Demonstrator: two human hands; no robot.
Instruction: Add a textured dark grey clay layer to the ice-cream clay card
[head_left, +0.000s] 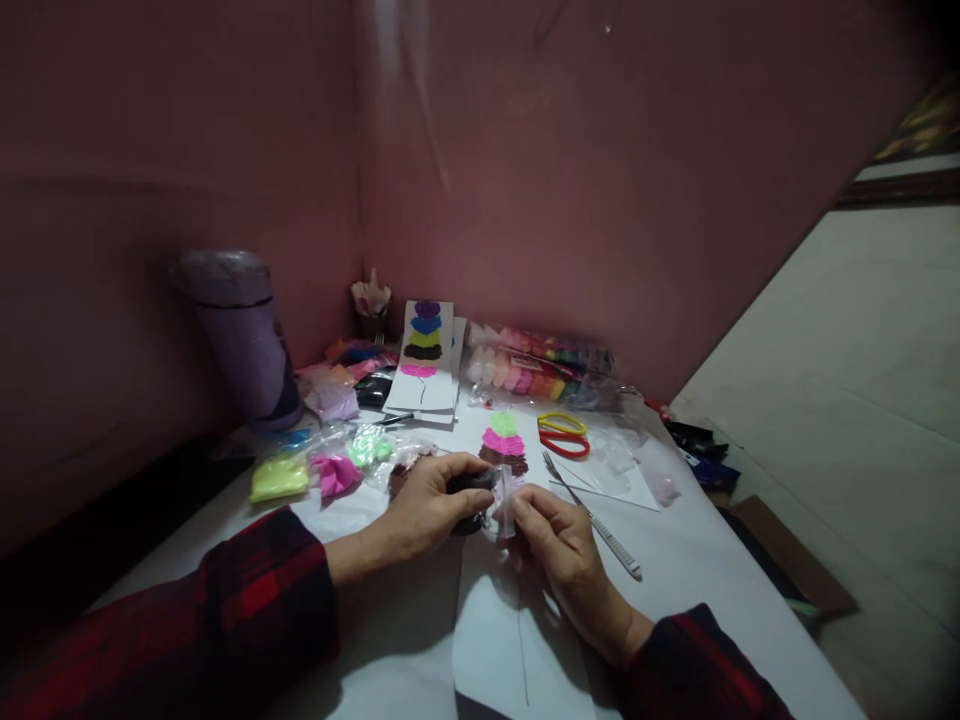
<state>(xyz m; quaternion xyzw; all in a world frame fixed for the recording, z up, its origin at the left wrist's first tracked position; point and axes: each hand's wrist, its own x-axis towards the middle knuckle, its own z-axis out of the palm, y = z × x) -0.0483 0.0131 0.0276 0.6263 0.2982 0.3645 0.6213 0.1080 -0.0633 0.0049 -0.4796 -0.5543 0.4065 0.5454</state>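
Observation:
My left hand (427,500) is closed around a small clear bag holding a soft black lump (471,484), which looks like modelling clay. At the bag's clear edge (505,512), the thumb and fingers of my right hand (564,550) pinch the plastic. Both hands are above a white sheet (487,650) with a thin dark line drawn on it. Beyond them, the sheet carries textured bands of green (504,424), pink (502,441) and brown, with a pale purple one partly hidden behind the bag. A fork (616,548) lies right of the sheet.
Yellow (279,478), pink (335,476) and green packets lie left of my hands. A card with coloured bands (426,350) leans at the back, beside bagged multicoloured packs (525,370). Scissors (564,442) lie behind the fork. A purple tumbler (247,350) stands at left.

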